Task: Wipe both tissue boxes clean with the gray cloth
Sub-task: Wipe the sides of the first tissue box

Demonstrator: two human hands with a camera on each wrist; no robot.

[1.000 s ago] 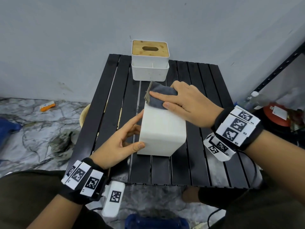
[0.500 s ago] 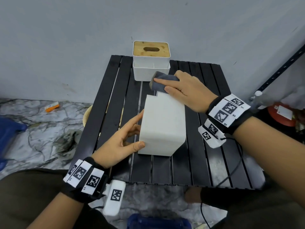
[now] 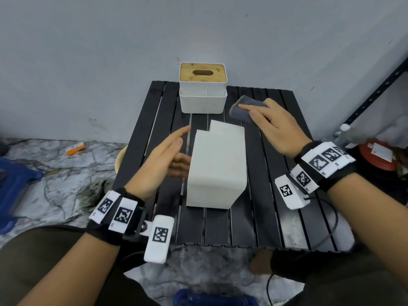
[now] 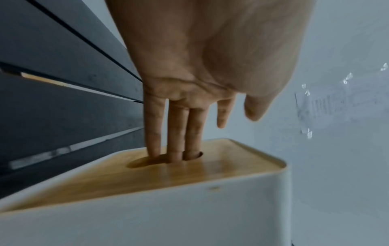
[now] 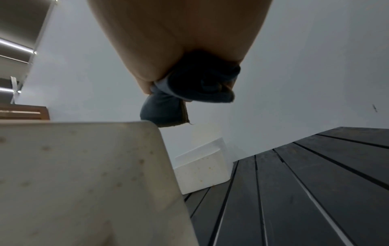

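Observation:
A white tissue box [image 3: 216, 164] lies on its side in the middle of the black slatted table [image 3: 276, 195]. My left hand [image 3: 174, 155] is at its left face with straight fingers and the thumb lifted clear. In the left wrist view three fingertips [image 4: 174, 149] dip into the oval slot of that box's wooden lid [image 4: 168, 174]. A second white tissue box [image 3: 203, 87] with a wooden lid stands upright at the table's far edge. My right hand [image 3: 265, 122] grips the bunched gray cloth [image 3: 245, 109] [image 5: 195, 86] above the table, right of the far box and off both boxes.
A gray wall rises just behind the table. A black shelf upright [image 3: 375, 89], a bottle [image 3: 344, 131] and a red object [image 3: 375, 155] crowd the right side. An orange item [image 3: 75, 149] and blue things lie on the marble floor at left.
My right hand carried the cloth off the far end of the lying box, back and to the right. My left thumb let go of the box's front and the hand opened.

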